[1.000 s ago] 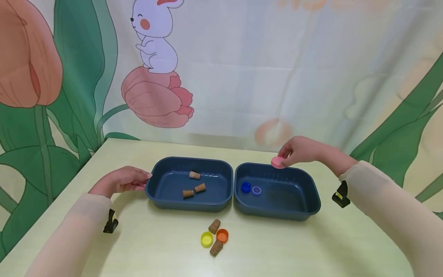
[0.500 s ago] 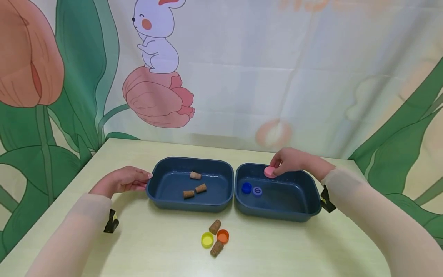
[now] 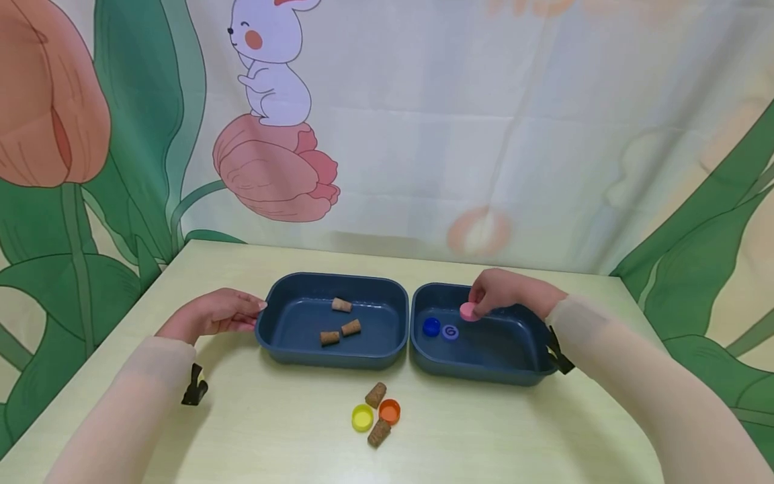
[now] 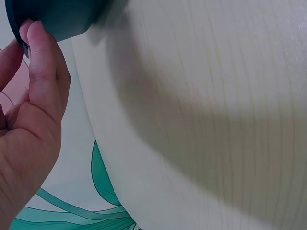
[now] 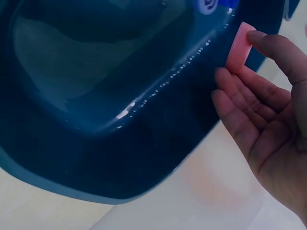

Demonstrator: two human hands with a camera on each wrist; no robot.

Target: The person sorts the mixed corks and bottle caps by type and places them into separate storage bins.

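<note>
My right hand [image 3: 497,290] pinches a pink bottle cap [image 3: 468,311] between thumb and fingers, low over the right dark blue tray [image 3: 484,376]. In the right wrist view the pink cap [image 5: 240,47] stands on edge in the fingertips, inside the tray's rim. A blue cap [image 3: 431,327] and a purple cap with a ring mark [image 3: 450,333] lie on that tray's floor at the left. At the far left, my left hand [image 3: 220,312] holds the rim of the left dark blue tray [image 3: 329,358]; the left wrist view shows its fingertips at the rim [image 4: 14,28]. Three corks [image 3: 351,328] lie inside.
In front of the trays, a yellow cap [image 3: 362,418], an orange cap [image 3: 390,411] and two corks [image 3: 379,433] lie close together on the pale wooden table [image 3: 272,423]. The trays stand side by side, nearly touching. A printed curtain [image 3: 393,134] hangs behind the table.
My right hand has carried the pink cap from above the right tray's back rim down and left into the tray. My left hand has stayed at the left tray's rim.
</note>
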